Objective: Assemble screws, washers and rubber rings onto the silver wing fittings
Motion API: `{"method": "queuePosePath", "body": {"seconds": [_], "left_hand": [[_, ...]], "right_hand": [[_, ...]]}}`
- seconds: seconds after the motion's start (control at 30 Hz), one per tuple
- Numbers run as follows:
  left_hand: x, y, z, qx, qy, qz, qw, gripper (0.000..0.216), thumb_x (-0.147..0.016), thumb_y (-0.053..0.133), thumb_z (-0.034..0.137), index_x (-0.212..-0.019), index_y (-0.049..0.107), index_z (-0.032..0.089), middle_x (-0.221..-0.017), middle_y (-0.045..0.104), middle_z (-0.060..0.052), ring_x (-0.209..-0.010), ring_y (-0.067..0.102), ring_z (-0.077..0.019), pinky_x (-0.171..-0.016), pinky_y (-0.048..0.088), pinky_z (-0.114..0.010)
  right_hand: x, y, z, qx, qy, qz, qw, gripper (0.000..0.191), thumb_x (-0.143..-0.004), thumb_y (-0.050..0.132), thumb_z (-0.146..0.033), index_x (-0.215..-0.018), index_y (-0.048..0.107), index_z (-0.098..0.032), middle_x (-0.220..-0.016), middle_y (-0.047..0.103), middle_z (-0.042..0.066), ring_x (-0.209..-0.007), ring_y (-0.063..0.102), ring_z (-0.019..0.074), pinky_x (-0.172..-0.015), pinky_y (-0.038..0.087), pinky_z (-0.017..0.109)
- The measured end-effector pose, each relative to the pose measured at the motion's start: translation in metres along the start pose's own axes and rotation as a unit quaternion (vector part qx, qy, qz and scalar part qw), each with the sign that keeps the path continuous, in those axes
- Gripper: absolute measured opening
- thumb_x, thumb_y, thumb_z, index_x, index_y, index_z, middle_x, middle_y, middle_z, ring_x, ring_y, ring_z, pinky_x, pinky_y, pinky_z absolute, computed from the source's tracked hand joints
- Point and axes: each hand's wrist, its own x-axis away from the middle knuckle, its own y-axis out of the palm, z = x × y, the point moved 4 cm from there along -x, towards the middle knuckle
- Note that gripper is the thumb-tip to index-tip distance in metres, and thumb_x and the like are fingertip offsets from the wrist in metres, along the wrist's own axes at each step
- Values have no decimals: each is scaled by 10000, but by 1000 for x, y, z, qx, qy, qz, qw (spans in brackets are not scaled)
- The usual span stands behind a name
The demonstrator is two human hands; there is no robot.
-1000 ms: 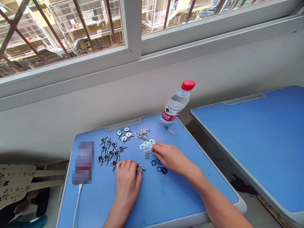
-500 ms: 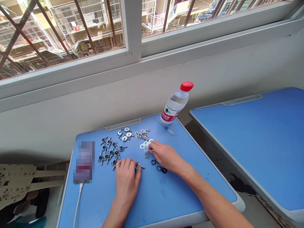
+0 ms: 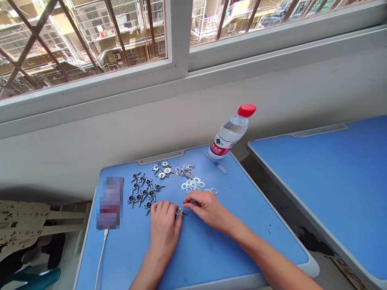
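Note:
My left hand (image 3: 165,220) rests on the blue table with its fingers curled round a small metal fitting (image 3: 180,211), whose pins stick out past the thumb. Just right of the fitting, my right hand (image 3: 204,204) pinches thumb and fingertips together; whatever is between them is too small to make out. Several metal fittings with black centres (image 3: 144,192) lie left of the left hand. Beyond the hands are thin metal plates with holes (image 3: 193,184), eyelet-headed metal pins (image 3: 185,171) and several more silvery fittings (image 3: 163,170). The right hand covers the spot where black rings lay.
A water bottle with a red cap (image 3: 231,131) stands at the table's back right corner, with a thin screwdriver-like tool (image 3: 215,163) beside it. A blurred-out phone-like object (image 3: 110,203) with a white cable (image 3: 101,255) lies at left. A second blue table (image 3: 326,173) is at right.
My right hand has moved from the metal plates toward me, close to the fitting in my left hand. The left hand keeps its hold. The whole view has shifted slightly.

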Motion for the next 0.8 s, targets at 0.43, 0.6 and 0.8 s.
{"method": "queuePosePath", "body": {"seconds": [0.43,0.6,0.8], "left_hand": [[0,1,-1,-4,-8,-5,1000,93,-909,522,148,-887,587,211,-815,620,-16,-798,581,-211,-789,432,-377],[0,1,-1,-10,-12,-6,1000,70,-901,548,158,-875,586,212,-802,610,-14,-791,573,-212,-774,432,-372],[0,0,0,-12,-13,-8,1000,73,-883,568,138,-863,579,207,-801,605,-11,-784,566,-212,-762,430,-369]], "right_hand": [[4,19,4,-21,-3,-62,998,276,-870,514,-9,-887,714,-199,-857,679,39,-801,644,174,-725,518,290],[4,20,6,1,14,-48,999,178,-869,551,-47,-851,663,-184,-829,684,36,-777,642,180,-706,512,295],[3,20,5,14,20,-49,998,176,-851,562,-32,-792,635,-181,-782,664,23,-739,620,171,-683,487,284]]}}
